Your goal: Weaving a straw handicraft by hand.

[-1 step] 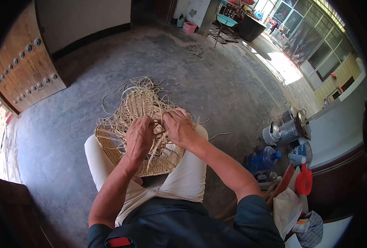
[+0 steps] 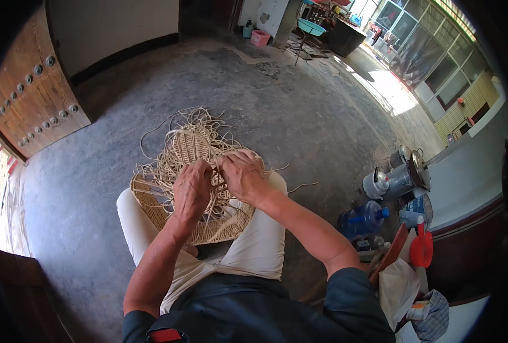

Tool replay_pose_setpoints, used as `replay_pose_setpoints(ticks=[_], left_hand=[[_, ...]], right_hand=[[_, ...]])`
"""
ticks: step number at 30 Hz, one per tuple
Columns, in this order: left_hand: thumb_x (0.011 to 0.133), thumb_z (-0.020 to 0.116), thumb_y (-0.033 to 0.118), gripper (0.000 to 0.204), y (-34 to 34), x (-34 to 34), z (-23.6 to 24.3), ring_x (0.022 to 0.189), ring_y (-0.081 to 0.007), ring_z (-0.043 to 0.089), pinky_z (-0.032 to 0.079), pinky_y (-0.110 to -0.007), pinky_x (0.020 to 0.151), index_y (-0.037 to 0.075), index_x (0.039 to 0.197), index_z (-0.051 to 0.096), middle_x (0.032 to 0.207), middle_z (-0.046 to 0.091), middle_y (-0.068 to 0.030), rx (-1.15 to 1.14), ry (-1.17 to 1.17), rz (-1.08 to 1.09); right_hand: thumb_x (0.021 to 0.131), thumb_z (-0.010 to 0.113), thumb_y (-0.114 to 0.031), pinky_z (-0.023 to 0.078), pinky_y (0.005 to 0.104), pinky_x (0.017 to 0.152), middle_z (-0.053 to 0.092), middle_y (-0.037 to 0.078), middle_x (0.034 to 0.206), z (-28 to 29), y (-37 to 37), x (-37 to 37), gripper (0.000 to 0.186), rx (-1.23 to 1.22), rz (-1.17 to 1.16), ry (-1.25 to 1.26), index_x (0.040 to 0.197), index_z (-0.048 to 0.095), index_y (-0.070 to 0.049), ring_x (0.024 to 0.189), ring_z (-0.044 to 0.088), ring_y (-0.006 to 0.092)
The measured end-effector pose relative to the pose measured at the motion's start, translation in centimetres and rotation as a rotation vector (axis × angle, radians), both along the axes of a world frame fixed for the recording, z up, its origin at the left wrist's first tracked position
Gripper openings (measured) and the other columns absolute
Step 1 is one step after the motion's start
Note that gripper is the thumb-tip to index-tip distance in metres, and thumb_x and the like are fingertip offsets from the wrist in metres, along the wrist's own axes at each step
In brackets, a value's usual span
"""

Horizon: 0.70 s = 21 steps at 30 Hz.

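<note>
Along the left edge of my head view, I have a studded wooden door (image 2: pixel 37 86) standing on the grey floor (image 2: pixel 88 188). Next comes the person's left leg (image 2: pixel 134 214), in pale trousers, with the weaving (image 2: pixel 222 230) lying across from it to the other leg, its near edge curving below both hands. Loose cords (image 2: pixel 164 167) tangle over its left part and spread past the left hand. A ribbed panel (image 2: pixel 186 146) of the same straw colour sits just beyond that hand, farther from the body. The left hand (image 2: pixel 191 184) is curled nearly closed, thumb drawn in, with cords in its pinch; which strand, I cannot tell. Just beside it, the right hand (image 2: pixel 241 176) bends its fingers down over cords too, nearly closed, its fingertips hidden from me; the weaving passes under it and shows below. Farther right, I see a pink bucket (image 2: pixel 260 38), a turquoise basin (image 2: pixel 312 27), a blue bottle (image 2: pixel 360 222), metal pots (image 2: pixel 400 182) and a red can (image 2: pixel 421 250).
</note>
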<state>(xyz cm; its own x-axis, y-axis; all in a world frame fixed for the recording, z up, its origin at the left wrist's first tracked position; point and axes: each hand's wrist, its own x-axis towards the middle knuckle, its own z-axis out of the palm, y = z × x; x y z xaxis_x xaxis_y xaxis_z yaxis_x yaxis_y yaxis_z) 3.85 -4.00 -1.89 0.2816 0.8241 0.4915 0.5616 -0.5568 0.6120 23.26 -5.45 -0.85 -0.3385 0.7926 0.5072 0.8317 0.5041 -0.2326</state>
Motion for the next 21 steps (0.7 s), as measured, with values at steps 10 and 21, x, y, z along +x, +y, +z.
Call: replay_pose_setpoints(ticks=[10, 21], left_hand=[[0.100, 0.072, 0.015, 0.012, 1.1, -0.8, 0.3, 0.076, -0.0271, 0.067, 0.053, -0.045, 0.073, 0.006, 0.100, 0.064, 0.084, 0.070, -0.0125, 0.006, 0.038, 0.088], [0.101, 0.067, 0.008, 0.012, 2.1, 0.2, -0.4, 0.069, -0.0335, 0.062, 0.051, -0.048, 0.067, 0.009, 0.103, 0.055, 0.077, 0.062, -0.0117, 0.159, 0.271, 0.142]], right_hand=[[0.105, 0.054, -0.009, 0.059, 0.0440, 0.082, 0.080, 0.013, 0.094, 1.8, -0.3, 8.7, 0.016, 0.011, -0.393, 0.321, 0.114, 0.066, -0.007, 0.090, 0.078, 0.0318], [0.079, 0.093, -0.006, 0.064, 0.0428, 0.087, 0.081, 0.024, 0.112, -1.5, -24.2, 43.5, 0.037, 0.627, -1.883, 1.576, 0.108, 0.078, 0.011, 0.094, 0.081, 0.0328]])
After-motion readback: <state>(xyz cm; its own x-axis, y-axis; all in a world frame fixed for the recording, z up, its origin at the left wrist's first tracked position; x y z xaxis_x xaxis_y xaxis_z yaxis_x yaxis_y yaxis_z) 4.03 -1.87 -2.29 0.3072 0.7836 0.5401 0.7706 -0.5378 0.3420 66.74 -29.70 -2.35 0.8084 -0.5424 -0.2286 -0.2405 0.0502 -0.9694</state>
